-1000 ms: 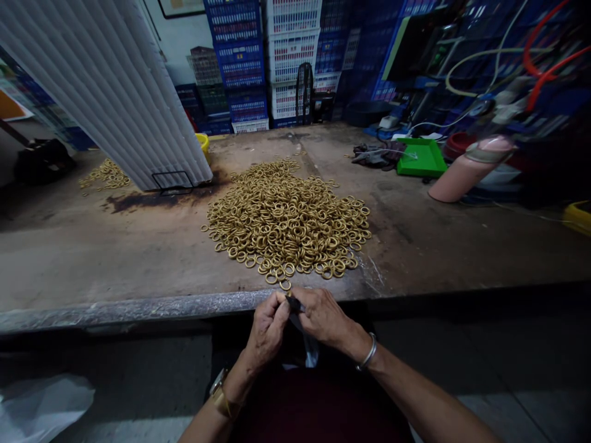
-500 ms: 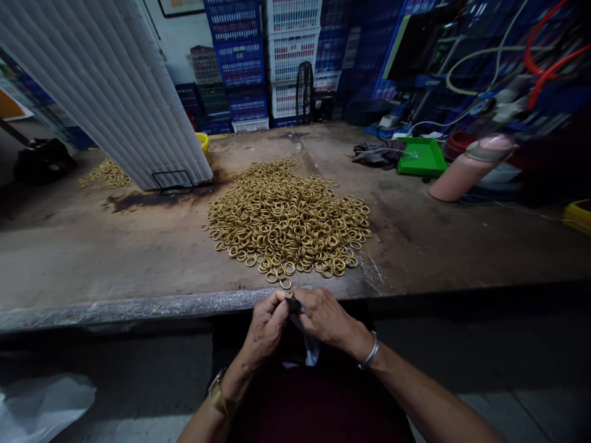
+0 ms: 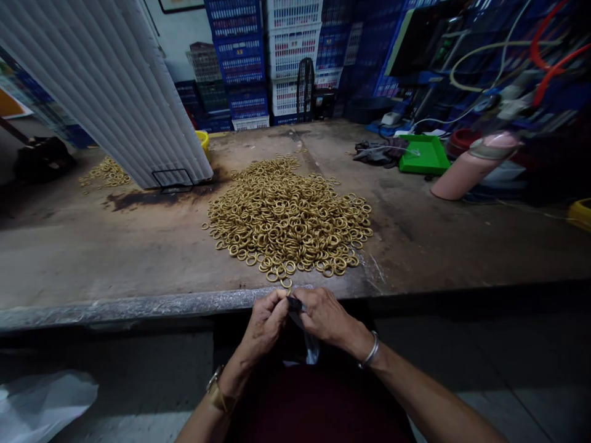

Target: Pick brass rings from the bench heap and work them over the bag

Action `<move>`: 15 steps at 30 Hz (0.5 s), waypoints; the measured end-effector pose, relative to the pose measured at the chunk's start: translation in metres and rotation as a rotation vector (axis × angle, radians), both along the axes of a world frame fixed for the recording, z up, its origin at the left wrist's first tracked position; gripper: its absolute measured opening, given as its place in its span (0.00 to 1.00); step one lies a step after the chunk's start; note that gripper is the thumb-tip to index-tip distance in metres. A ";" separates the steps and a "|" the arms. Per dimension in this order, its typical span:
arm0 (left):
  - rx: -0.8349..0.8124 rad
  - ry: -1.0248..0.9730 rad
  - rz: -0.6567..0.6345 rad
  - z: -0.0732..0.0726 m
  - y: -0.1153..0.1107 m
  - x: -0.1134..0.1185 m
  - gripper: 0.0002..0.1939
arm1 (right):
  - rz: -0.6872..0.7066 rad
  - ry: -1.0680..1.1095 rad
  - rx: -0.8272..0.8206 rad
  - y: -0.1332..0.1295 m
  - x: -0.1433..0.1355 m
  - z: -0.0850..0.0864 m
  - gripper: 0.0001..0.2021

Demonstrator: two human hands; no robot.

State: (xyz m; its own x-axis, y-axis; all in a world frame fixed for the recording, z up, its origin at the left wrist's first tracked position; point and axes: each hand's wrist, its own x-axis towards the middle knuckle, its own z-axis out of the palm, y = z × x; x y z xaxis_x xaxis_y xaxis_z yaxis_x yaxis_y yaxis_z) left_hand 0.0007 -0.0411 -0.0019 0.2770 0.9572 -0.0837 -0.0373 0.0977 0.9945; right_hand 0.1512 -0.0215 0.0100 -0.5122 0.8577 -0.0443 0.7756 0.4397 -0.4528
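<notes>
My left hand (image 3: 266, 320) and my right hand (image 3: 325, 315) meet at the table's front edge, fingers pinched together. A bit of a gold ring (image 3: 289, 292) shows at the left fingertips; most of it is hidden. My right hand grips a small dark piece (image 3: 294, 303), whose kind I cannot make out, and it reaches across to the left thumb. Below the fingers hangs a pale, limp strip (image 3: 311, 349). Just beyond my hands lies a big heap of gold rings (image 3: 290, 221), with one loose ring (image 3: 286, 283) closest to my fingers.
The brown table (image 3: 152, 258) has a plastic-wrapped front edge. A ribbed white panel (image 3: 152, 123) leans at left beside a smaller ring pile (image 3: 108, 172). Right stand a green tray (image 3: 425, 155), a dark cloth (image 3: 376, 152) and a pink bottle (image 3: 462, 172). Stacked crates (image 3: 240, 61) stand behind.
My hands stay in nearly the same place. The ring at my fingertips shows less, and more of the dark piece is visible. The view has shifted slightly.
</notes>
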 end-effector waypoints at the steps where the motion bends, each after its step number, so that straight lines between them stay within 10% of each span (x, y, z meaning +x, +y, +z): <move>1: 0.022 0.018 0.005 0.001 0.000 0.000 0.14 | -0.007 -0.009 -0.002 0.000 0.000 0.001 0.09; 15: 0.019 0.054 0.035 -0.004 -0.008 0.000 0.14 | -0.156 -0.090 -0.023 0.009 0.004 -0.013 0.09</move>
State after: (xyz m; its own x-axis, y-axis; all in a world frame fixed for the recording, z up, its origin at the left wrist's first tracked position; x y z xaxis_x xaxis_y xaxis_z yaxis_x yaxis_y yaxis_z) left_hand 0.0009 -0.0491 -0.0059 0.2389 0.9678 -0.0792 0.0131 0.0784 0.9968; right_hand 0.1549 -0.0125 -0.0034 -0.3661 0.9247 -0.1044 0.8713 0.3012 -0.3874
